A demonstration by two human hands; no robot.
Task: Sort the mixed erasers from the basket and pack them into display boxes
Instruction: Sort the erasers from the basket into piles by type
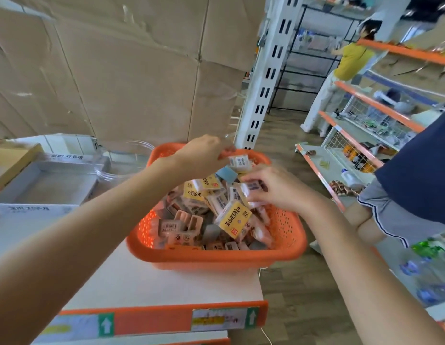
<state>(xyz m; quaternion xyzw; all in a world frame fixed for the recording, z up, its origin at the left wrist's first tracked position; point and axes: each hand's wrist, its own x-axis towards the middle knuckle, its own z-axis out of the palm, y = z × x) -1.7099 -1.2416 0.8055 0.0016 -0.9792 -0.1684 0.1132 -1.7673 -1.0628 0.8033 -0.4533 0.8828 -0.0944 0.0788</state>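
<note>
An orange perforated basket (216, 257) stands on a white shelf top, heaped with mixed wrapped erasers (191, 220): yellow-labelled, pink and white ones. My left hand (204, 155) reaches over the basket's far rim and pinches a small white eraser pack (239, 163). Above the right side of the heap, my right hand (273, 188) holds a white barcoded eraser pack (252, 189). A grey open display box (17, 190) with Korean lettering lies to the left of the basket.
A clear plastic tub (122, 160) stands behind the display box. A brown carton edge (10, 160) is at far left, cardboard sheets behind. A person in dark blue (415, 185) stands close on the right. Orange store shelves (365, 145) and another person fill the right background.
</note>
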